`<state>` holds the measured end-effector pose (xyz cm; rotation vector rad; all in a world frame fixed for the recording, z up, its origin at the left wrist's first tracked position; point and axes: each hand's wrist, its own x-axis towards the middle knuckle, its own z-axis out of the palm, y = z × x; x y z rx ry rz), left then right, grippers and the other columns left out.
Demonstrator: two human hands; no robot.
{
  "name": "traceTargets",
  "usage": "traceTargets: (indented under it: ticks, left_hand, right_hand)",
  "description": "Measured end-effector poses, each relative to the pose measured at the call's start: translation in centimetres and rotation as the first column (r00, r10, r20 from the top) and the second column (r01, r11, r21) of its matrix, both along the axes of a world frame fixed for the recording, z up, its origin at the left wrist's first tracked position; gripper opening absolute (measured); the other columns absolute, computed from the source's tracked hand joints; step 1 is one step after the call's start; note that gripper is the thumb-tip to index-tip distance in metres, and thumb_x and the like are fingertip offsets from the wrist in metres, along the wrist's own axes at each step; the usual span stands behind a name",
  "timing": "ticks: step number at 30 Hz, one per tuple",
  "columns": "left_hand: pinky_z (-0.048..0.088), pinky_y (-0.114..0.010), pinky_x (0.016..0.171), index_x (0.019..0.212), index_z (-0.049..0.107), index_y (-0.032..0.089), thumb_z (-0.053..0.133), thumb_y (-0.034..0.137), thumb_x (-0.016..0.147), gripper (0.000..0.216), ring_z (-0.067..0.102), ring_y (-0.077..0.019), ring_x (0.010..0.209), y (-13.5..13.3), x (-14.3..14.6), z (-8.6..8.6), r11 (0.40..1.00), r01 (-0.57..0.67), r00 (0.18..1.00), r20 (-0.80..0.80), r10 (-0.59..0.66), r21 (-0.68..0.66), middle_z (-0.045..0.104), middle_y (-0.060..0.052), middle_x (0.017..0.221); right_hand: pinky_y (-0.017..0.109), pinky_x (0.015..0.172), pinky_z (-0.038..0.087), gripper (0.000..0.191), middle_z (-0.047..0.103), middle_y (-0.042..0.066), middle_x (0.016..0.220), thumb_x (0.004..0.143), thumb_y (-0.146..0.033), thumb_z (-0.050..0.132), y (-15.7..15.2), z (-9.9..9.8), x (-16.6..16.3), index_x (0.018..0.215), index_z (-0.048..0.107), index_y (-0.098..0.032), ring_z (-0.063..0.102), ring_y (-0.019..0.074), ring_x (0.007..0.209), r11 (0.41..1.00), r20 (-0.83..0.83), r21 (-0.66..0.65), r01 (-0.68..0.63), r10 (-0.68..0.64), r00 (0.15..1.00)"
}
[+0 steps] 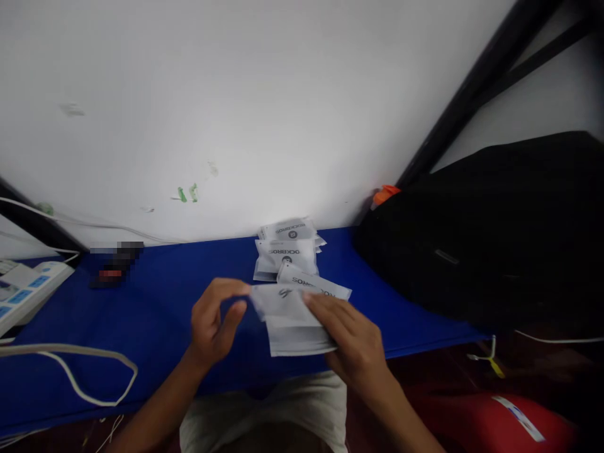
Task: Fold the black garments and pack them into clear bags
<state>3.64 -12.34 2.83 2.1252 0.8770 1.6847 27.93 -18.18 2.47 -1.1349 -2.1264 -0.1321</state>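
My right hand [352,333] grips a frosted white plastic pouch [292,336] by its right side, with the fingers over the top and the thumb hidden. The pouch's upper part is folded over and slightly blurred. My left hand [217,321] is at its upper left corner. There the index fingertip touches or nearly touches the edge, while the thumb is apart from it. Just beyond lies another pouch [311,280] printed ROCKBROS, partly covered by the held one. Behind it are more such pouches, a middle one [285,255] and a small overlapping pile [287,229] against the wall.
A blue cloth-covered surface [155,308] runs along a white wall [264,113]. A power strip [35,289] and a white cable [127,365] are at left, near a pixelated dark object [117,264]. A large black bag [476,239] stands at right, with a red item [491,425] below.
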Motion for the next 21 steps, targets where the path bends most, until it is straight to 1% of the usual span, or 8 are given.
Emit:
traceTargets:
  ticks: [2, 4, 6, 9, 12, 16, 18, 21]
  left_hand:
    - [0.054, -0.033, 0.081, 0.103, 0.063, 0.02, 0.056, 0.026, 0.092, 0.014, 0.064, -0.0177, 0.09, 3.1, 0.8, -1.5, 0.981, -0.102, 0.995, -0.016, 0.101, -0.164, 0.065, -0.005, 0.098]
    - [0.054, -0.035, 0.083, 0.112, 0.06, 0.019, 0.059, 0.028, 0.089, 0.025, 0.064, -0.0198, 0.096, 6.3, 1.7, -3.6, 0.928, -0.183, 0.98, -0.133, 0.146, -0.325, 0.062, -0.009, 0.11]
    - [0.051, -0.04, 0.092, 0.129, 0.051, 0.018, 0.063, 0.028, 0.086, 0.046, 0.062, -0.0232, 0.106, 9.1, 2.4, -5.6, 0.822, -0.276, 0.938, -0.328, 0.116, -0.498, 0.055, -0.014, 0.127]
    - [0.052, -0.044, 0.089, 0.138, 0.043, 0.013, 0.067, 0.03, 0.083, 0.062, 0.066, -0.0249, 0.095, 11.8, 3.3, -7.6, 0.771, -0.278, 0.917, -0.398, 0.034, -0.573, 0.059, -0.019, 0.125]
    - [0.053, -0.039, 0.084, 0.137, 0.046, 0.015, 0.07, 0.026, 0.08, 0.063, 0.067, -0.0231, 0.088, 12.9, 4.1, -8.4, 0.769, -0.239, 0.907, -0.419, -0.041, -0.593, 0.066, -0.015, 0.114]
    - [0.051, -0.037, 0.087, 0.13, 0.054, 0.017, 0.069, 0.014, 0.076, 0.056, 0.064, -0.0226, 0.094, 12.9, 4.3, -9.0, 0.786, -0.235, 0.891, -0.45, -0.061, -0.572, 0.067, -0.011, 0.111]
    - [0.05, -0.038, 0.088, 0.128, 0.057, 0.018, 0.068, 0.012, 0.075, 0.054, 0.063, -0.0221, 0.091, 12.4, 3.9, -9.2, 0.799, -0.239, 0.882, -0.467, -0.058, -0.552, 0.067, -0.009, 0.106]
    - [0.05, -0.036, 0.083, 0.123, 0.062, 0.018, 0.066, 0.012, 0.073, 0.05, 0.062, -0.0204, 0.083, 11.0, 3.4, -9.1, 0.818, -0.218, 0.869, -0.487, -0.086, -0.533, 0.066, -0.005, 0.094]
  right_hand:
    - [0.047, 0.103, 0.044, 0.08, 0.053, 0.012, 0.141, 0.072, -0.002, 0.042, 0.3, -1.5, 1.4, 0.15, 0.033, -0.019, 0.048, 0.0298, 0.13, 0.979, 0.103, 0.072, 0.19, -0.197, 0.975]
    - [0.05, 0.106, 0.04, 0.077, 0.047, 0.014, 0.146, 0.074, -0.004, 0.045, 0.8, -3.4, 2.1, 0.149, 0.035, -0.018, 0.041, 0.0326, 0.135, 0.953, 0.232, 0.032, 0.3, -0.299, 0.926]
    - [0.054, 0.107, 0.037, 0.072, 0.041, 0.018, 0.151, 0.079, -0.016, 0.054, 1.3, -5.2, 2.3, 0.149, 0.035, -0.016, 0.036, 0.0364, 0.139, 0.936, 0.352, -0.058, 0.346, -0.305, 0.885]
    - [0.058, 0.106, 0.037, 0.079, 0.035, 0.022, 0.153, 0.081, -0.037, 0.063, 1.8, -6.6, 2.2, 0.149, 0.032, -0.013, 0.033, 0.0401, 0.14, 0.911, 0.442, -0.16, 0.38, -0.278, 0.853]
    - [0.053, 0.103, 0.042, 0.074, 0.04, 0.023, 0.15, 0.078, -0.025, 0.064, 2.4, -6.8, 2.1, 0.146, 0.038, -0.011, 0.04, 0.0389, 0.135, 0.893, 0.493, -0.2, 0.402, -0.263, 0.829]
    - [0.047, 0.099, 0.047, 0.064, 0.053, 0.02, 0.14, 0.073, -0.002, 0.052, 2.7, -6.8, 2.8, 0.136, 0.051, -0.012, 0.051, 0.0346, 0.127, 0.916, 0.515, -0.136, 0.377, -0.259, 0.817]
    - [0.043, 0.097, 0.049, 0.065, 0.059, 0.017, 0.133, 0.069, 0.001, 0.048, 2.3, -6.5, 3.8, 0.132, 0.055, -0.012, 0.056, 0.0309, 0.12, 0.941, 0.483, -0.103, 0.322, -0.236, 0.843]
    - [0.039, 0.096, 0.05, 0.071, 0.062, 0.015, 0.13, 0.064, -0.003, 0.048, 1.5, -4.7, 5.3, 0.134, 0.053, -0.012, 0.057, 0.0274, 0.116, 0.965, 0.407, -0.06, 0.256, -0.211, 0.889]
